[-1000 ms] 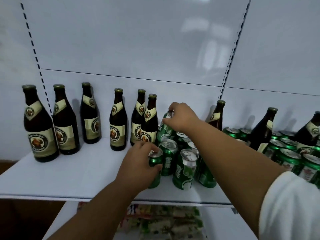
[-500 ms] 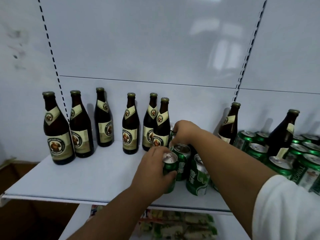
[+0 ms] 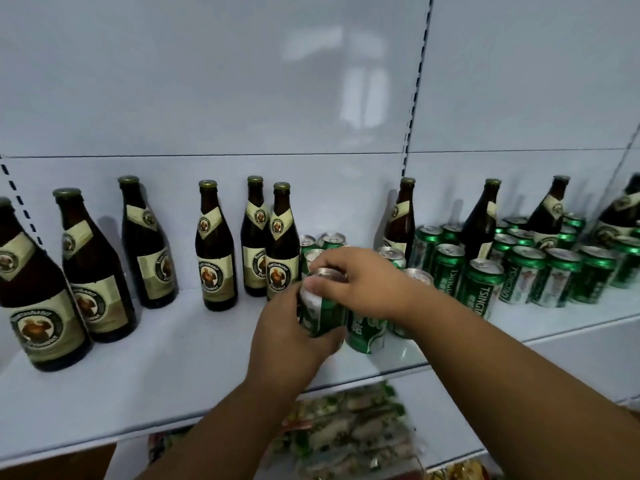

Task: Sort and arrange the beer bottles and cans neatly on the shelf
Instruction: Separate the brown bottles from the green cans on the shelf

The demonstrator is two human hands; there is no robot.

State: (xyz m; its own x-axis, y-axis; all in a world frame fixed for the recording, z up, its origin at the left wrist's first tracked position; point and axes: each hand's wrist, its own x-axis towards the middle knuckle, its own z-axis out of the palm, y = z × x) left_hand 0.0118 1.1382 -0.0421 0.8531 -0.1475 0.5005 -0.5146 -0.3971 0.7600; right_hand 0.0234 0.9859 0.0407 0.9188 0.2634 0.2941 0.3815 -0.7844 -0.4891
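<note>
A green beer can (image 3: 322,311) stands near the middle of the white shelf (image 3: 166,368). My left hand (image 3: 287,336) wraps its side from the front left, and my right hand (image 3: 363,285) grips its top rim from above. More green cans (image 3: 367,332) crowd right behind and beside it. Several brown beer bottles (image 3: 216,251) with cream labels stand in a loose row to the left. Further right, other brown bottles (image 3: 479,221) stand mixed among a cluster of green cans (image 3: 523,275).
The shelf's front edge (image 3: 104,441) runs below my forearms. Under it, a lower shelf holds packaged snacks (image 3: 346,431). Perforated uprights (image 3: 417,84) divide the white back panel. Bare shelf surface lies in front of the left bottles.
My right hand has come forward from the cans at the back onto the top of the can my left hand holds. The view has shifted right, showing more cans.
</note>
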